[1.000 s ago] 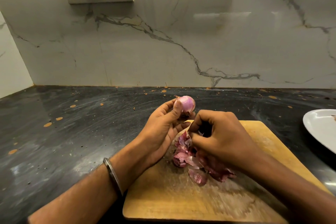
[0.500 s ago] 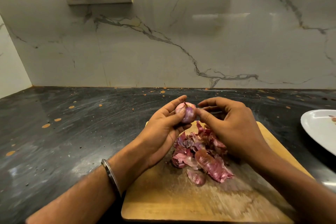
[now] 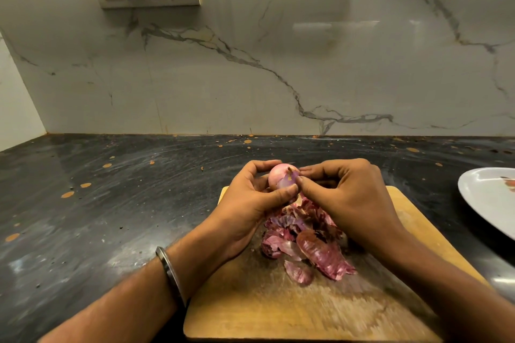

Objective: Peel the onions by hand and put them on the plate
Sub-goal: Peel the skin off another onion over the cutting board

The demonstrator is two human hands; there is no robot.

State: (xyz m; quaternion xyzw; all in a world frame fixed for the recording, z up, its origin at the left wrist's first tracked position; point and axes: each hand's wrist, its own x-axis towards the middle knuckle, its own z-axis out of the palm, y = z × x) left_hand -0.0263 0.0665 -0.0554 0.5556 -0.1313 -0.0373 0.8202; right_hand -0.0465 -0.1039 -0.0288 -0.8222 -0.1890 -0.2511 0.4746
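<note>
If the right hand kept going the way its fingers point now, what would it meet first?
The right hand points leftward, its thumb and fingertips already pinching at the onion, so the onion comes first. Directly behind it are the fingers of the left hand, which cups the onion above the cutting board.

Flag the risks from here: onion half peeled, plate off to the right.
1. The onion is held above the cutting board only by fingertips of the left hand and right hand; it could slip.
2. The peel pile may scatter onto the countertop.
3. The plate is partly out of frame, so placement may go unseen.
</note>
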